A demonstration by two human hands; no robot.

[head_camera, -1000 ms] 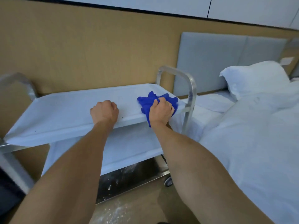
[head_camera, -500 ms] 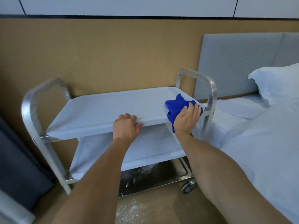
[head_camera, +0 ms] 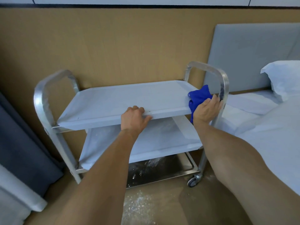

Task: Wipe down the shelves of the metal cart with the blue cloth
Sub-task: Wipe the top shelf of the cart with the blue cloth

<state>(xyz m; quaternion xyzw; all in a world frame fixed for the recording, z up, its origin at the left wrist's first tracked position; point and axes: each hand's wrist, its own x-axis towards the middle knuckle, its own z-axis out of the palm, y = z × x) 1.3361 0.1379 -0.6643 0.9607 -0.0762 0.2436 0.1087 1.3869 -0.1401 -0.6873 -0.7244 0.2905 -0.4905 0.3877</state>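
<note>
The metal cart [head_camera: 48,114] stands against the tan wall, with a pale top shelf [head_camera: 123,98], a middle shelf [head_camera: 162,140] and a shiny bottom shelf. My left hand [head_camera: 134,119] grips the front edge of the top shelf, fingers curled over the rim and thumb below. My right hand [head_camera: 205,109] presses the bunched blue cloth [head_camera: 198,95] against the top shelf's front right corner, beside the right handle post [head_camera: 223,88]. Part of the cloth hangs down below the shelf edge under my palm.
A bed [head_camera: 276,130] with white sheets and a pillow [head_camera: 284,77] stands close on the right, its grey headboard [head_camera: 253,52] behind. A dark blue panel [head_camera: 21,143] is on the left. White specks litter the bottom shelf and the floor [head_camera: 141,207]. A caster wheel [head_camera: 193,181] shows at front right.
The view has pulled back and shifted left, showing the whole cart. My right hand has slid the cloth rightward to the shelf's corner. My left hand's grip on the front edge stays.
</note>
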